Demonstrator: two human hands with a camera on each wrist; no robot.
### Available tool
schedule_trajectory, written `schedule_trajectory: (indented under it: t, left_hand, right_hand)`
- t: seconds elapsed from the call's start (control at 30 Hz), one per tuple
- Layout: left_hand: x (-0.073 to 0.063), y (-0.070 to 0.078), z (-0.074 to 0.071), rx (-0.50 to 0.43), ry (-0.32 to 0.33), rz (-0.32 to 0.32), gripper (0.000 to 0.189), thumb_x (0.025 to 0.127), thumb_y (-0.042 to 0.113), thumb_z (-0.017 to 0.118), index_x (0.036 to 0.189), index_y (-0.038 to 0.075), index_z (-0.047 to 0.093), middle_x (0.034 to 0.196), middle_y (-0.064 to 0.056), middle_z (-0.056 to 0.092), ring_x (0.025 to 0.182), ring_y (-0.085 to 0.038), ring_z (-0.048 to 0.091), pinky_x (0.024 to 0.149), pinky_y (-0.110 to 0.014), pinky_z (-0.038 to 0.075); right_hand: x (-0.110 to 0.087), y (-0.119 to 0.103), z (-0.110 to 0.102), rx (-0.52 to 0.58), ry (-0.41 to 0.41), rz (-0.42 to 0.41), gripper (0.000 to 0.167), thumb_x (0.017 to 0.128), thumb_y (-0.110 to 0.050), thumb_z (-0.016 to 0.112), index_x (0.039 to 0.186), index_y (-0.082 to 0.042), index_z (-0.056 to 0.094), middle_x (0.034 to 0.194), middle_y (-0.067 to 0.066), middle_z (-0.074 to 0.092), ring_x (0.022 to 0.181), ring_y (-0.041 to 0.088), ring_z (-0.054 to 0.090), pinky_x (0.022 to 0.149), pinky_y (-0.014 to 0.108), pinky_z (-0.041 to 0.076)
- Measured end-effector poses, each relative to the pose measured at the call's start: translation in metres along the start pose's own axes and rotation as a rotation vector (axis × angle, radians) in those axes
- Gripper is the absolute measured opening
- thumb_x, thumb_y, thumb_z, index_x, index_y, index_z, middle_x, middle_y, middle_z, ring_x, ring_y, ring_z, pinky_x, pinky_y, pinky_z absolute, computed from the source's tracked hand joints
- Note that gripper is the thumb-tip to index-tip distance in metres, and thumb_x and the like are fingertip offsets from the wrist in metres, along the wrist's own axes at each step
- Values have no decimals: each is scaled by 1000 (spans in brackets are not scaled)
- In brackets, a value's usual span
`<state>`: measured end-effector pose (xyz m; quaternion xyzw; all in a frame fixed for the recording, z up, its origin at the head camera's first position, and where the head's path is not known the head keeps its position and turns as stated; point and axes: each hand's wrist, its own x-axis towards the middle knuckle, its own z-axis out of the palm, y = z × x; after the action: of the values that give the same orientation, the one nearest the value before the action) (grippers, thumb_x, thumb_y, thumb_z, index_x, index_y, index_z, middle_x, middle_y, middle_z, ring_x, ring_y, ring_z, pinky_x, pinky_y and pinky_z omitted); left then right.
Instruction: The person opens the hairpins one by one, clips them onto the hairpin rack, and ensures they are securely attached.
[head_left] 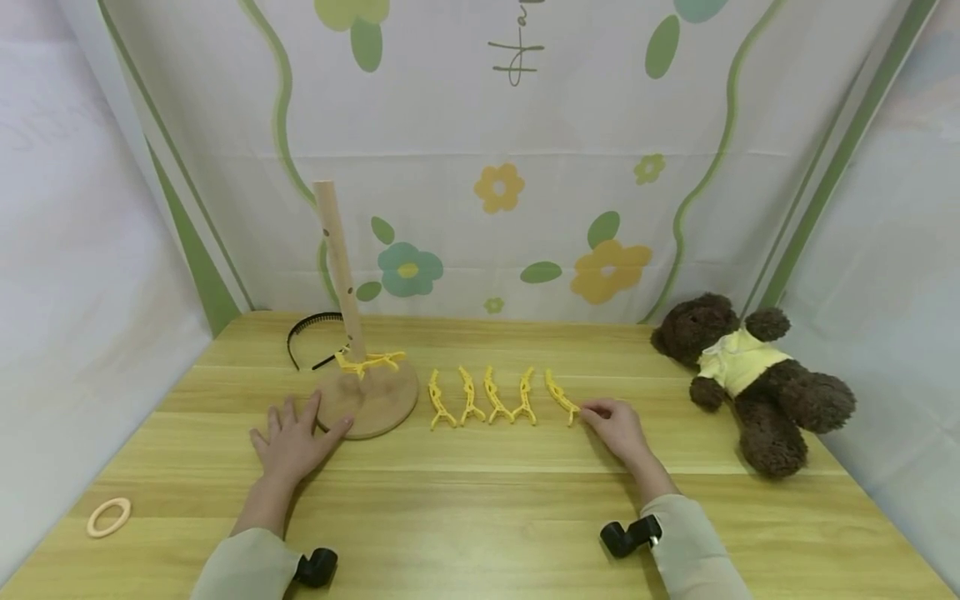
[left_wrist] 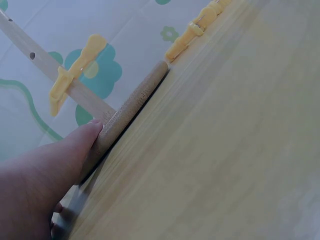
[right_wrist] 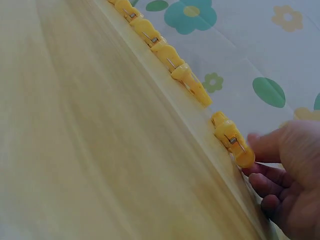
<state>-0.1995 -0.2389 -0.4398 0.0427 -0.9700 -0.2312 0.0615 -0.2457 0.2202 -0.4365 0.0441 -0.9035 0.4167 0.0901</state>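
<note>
Several yellow alligator hair clips (head_left: pixel 492 395) lie in a row on the table. My right hand (head_left: pixel 617 427) pinches the end of the rightmost clip (head_left: pixel 561 395) between thumb and index finger; the right wrist view shows its metal spring. Further left, a wooden pole (head_left: pixel 341 275) with small holes stands on a round wooden base (head_left: pixel 401 400). Another yellow clip (left_wrist: pixel 75 75) sits across the pole's lower part. My left hand (head_left: pixel 288 446) lies beside the base with spread fingers, its thumb (left_wrist: pixel 85 137) resting on the base's edge.
Behind the pole lies a black toothed headband (head_left: pixel 298 332). A brown teddy bear (head_left: pixel 750 375) in a yellow shirt lies at the right. A pale ring (head_left: pixel 92 523) is at the table's left front. A flowered cloth (head_left: pixel 450 108) hangs behind the table.
</note>
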Motion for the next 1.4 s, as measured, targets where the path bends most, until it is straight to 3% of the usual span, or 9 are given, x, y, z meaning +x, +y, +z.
schedule_trajectory:
  t: [0.23,0.47,0.87,1.13,1.4]
  left_hand:
    - [0,0,0,2,3,0,86,78,66,35,138,8,16,133,-37,2,117,-54,-9,78,-66,-17]
    - [0,0,0,-4,1,2,86,78,66,35,138,7,16,133,-37,1,117,-54,-10,78,-66,-17]
    - [0,-1,0,0,-2,1,86,78,66,35,138,8,16,133,-37,1,116,-54,-10,78,-66,-16]
    - [0,0,-1,6,-1,2,86,78,66,35,138,7,16,132,-37,2,116,-54,-9,78,-66,-16]
    - [1,-2,0,6,-4,-4,87,77,67,35,138,8,15,133,-37,2,117,-54,-10,78,-66,-16]
  right_hand:
    - [0,-5,8,-170,-19,-47,58,69,-45,67,100,3,57,92,13,51,80,25,49,70,38,41]
    - [-1,-8,6,-228,9,-46,51,69,-36,71,96,5,59,84,12,48,71,22,44,61,34,37]
    - [1,1,-4,-101,22,-32,42,72,-21,71,99,8,57,91,19,51,81,29,48,68,39,39]
    - [5,2,-10,-5,5,25,44,76,-14,66,112,7,50,91,18,58,81,28,55,66,35,46]
    - [8,-2,-15,43,-9,-20,42,82,-15,60,116,6,49,98,20,56,88,30,55,70,36,46]
